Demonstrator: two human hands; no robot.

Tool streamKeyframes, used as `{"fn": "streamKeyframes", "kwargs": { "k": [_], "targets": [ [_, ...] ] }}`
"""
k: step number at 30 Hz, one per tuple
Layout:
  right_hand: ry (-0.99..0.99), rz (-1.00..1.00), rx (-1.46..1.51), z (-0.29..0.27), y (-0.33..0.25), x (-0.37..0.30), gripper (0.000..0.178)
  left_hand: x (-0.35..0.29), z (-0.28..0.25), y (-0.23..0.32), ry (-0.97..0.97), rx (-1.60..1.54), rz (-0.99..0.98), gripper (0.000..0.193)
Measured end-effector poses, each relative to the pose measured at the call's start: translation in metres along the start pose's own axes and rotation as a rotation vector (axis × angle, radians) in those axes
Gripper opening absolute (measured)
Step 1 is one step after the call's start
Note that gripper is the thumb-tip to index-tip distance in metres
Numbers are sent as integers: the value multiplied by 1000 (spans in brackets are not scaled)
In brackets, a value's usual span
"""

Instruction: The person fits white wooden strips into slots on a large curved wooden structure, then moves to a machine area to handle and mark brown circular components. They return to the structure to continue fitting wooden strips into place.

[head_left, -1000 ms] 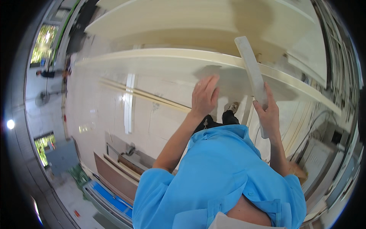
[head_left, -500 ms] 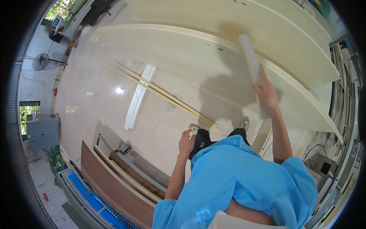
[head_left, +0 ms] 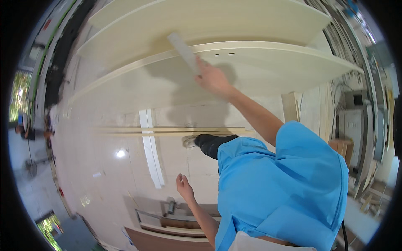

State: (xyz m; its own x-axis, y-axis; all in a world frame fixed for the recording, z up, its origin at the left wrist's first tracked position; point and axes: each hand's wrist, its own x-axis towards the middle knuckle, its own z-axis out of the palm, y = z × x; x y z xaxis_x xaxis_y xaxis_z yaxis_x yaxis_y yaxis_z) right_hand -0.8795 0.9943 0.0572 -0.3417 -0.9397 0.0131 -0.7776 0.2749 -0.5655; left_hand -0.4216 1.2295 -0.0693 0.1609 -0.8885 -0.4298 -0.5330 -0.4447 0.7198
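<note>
My right hand [head_left: 213, 79] is closed on one end of a flat whitish strip [head_left: 183, 51], slightly smeared by motion. The strip slants across the top edge of a long cream panel [head_left: 268, 69] standing on its long side. Whether it touches the panel, I cannot tell. My left hand [head_left: 185, 188] hangs low over the floor at my left, its fingers curled in; anything inside them is hidden.
More cream panels [head_left: 234, 21] stand behind the first. Long thin cream strips [head_left: 167, 131] lie across white strips [head_left: 150, 150] on the floor. A brown board [head_left: 167, 240] leans near my left arm. At far left is another person [head_left: 31, 133]; grey equipment [head_left: 349, 121] stands at right.
My body and view have turned, and I have stepped leftward along the panel. My right hand has carried the whitish strip left along its top edge. My left hand has swung away from my leg.
</note>
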Motion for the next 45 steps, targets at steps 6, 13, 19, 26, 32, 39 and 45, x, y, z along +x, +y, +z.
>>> {"fn": "streamKeyframes", "kwargs": {
  "k": [6, 13, 19, 26, 32, 39, 45],
  "targets": [
    [-111, 177, -2, 41, -99, 29, 85, 138, -88, -9, -215, 199, 24, 47],
    [134, 218, -53, 134, -176, 84, 88, 266, -203, 2, -295, 6, 7, 44],
    [86, 182, -51, 167, -235, 121, 84, 323, -256, -13, -206, 83, 3, 43],
    [96, 279, -28, 220, -306, 153, 83, 396, -332, -31, -198, -245, -239, 44],
    [229, 433, -173, 258, -342, 159, 86, 554, -433, -16, -219, -241, -87, 38],
    [273, 537, -203, 271, -344, 170, 86, 733, -492, 127, -251, -170, 160, 36],
    [266, 591, -88, 291, -396, 194, 81, 816, -487, 227, -242, -223, 300, 39]
  ]
}}
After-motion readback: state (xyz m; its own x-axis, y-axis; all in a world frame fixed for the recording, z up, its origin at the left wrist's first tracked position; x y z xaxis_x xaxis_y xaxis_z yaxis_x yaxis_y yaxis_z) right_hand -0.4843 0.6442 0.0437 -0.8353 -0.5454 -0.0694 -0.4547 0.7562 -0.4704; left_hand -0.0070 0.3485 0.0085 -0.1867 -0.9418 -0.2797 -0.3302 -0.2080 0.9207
